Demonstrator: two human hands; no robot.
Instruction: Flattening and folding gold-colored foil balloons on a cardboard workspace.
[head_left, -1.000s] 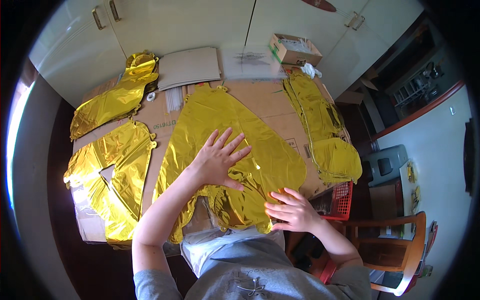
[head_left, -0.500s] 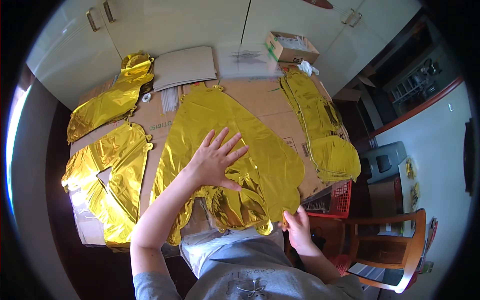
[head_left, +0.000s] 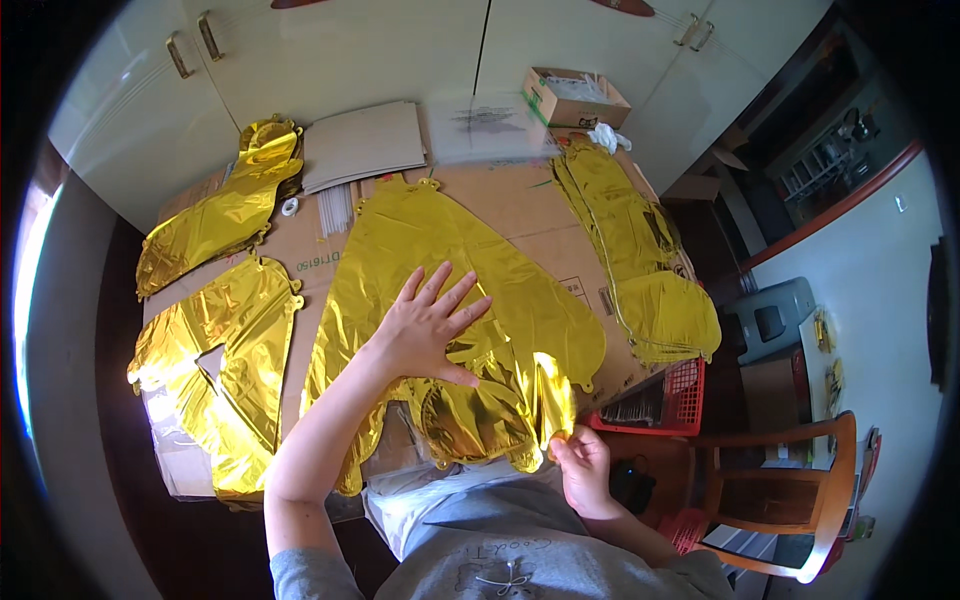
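A large gold foil balloon (head_left: 450,230), flat and uninflated, lies across the middle of the cardboard-covered table. My left hand (head_left: 428,325) rests on it with the fingers spread. At the balloon's near right corner, my right hand (head_left: 582,462) pinches the foil edge between thumb and fingers. That corner is lifted and folded inward, and it catches bright light. The near part of the balloon is crumpled, with its underside partly hidden. Another flat gold foil balloon (head_left: 255,350) lies to the left of my left arm.
More gold foil (head_left: 205,235) lies at the far left, and a folded stack of gold foil balloons (head_left: 660,310) at the right. Cardboard sheets (head_left: 365,150) and a small carton (head_left: 577,98) sit at the back. A red basket (head_left: 685,395) and wooden chair (head_left: 835,500) stand at the right.
My right hand has moved slightly down and left, turning the balloon's near right corner inward. My left hand stays spread on the foil.
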